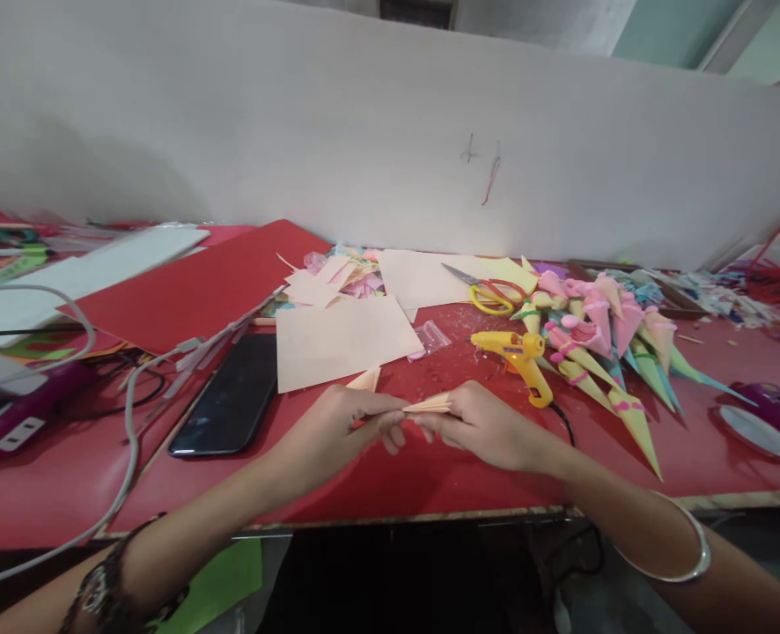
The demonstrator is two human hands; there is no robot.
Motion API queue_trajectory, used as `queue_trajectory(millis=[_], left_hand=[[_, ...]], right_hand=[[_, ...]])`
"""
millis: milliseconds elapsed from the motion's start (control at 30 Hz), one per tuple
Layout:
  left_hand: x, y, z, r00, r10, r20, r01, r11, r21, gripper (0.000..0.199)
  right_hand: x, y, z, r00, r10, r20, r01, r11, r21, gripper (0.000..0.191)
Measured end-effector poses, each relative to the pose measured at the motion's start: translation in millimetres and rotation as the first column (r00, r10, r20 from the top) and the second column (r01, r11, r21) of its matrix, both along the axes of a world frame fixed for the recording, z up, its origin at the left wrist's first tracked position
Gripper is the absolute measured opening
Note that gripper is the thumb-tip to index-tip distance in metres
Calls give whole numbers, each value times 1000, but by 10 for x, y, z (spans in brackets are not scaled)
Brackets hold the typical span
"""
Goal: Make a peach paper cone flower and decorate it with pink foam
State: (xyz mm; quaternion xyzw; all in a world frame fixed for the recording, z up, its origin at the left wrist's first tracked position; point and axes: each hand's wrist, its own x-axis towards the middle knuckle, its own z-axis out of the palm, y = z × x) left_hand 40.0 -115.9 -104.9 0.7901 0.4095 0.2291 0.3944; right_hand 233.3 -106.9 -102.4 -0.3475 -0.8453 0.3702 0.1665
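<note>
Between my two hands, low over the red table, is a piece of folded peach paper [430, 404]. My left hand [356, 421] pinches its left end between thumb and fingers. The other end is gripped by my right hand [479, 423], fingers closed round it. Just behind my left hand a peach paper point [367, 379] shows; whether it belongs to the folded piece I cannot tell. A flat peach sheet [343, 342] lies beyond my left hand. Past my right hand rests a yellow glue gun [515, 352], its nozzle facing left.
A black phone [228, 401] lies left of my hands, near a white cable [132, 414]. Scissors [489, 289] with yellow and orange handles rest on pale sheets at the back. Paper cones [601, 335] pile up at right. Red card [198, 286] and a white wall [337, 132] stand behind.
</note>
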Motion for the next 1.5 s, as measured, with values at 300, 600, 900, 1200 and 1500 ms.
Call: queue_trajectory(millis=[300, 600, 900, 1200, 1500], left_hand=[[-38, 6, 26, 998, -4, -66, 7, 999, 42, 30], [-79, 1, 31, 909, -83, -409, 275, 857, 436, 28], [-61, -54, 30, 795, 95, -599, 508, 434, 744, 36], [-129, 16, -20, 783, 100, -614, 520, 437, 734, 38], [-147, 45, -6, 822, -19, -569, 464, 602, 650, 41]], right_hand=[[-49, -33, -87, 997, -57, -47, 63, 987, 146, 26], [-45, -31, -91, 1000, -7, -8, 8, 996, 88, 28], [-3, 69, -46, 988, 104, -116, -144, 890, -432, 34], [-9, 115, -79, 975, 155, -156, -207, 887, -412, 36], [-43, 1, -67, 992, 130, 1, -129, 989, 73, 33]])
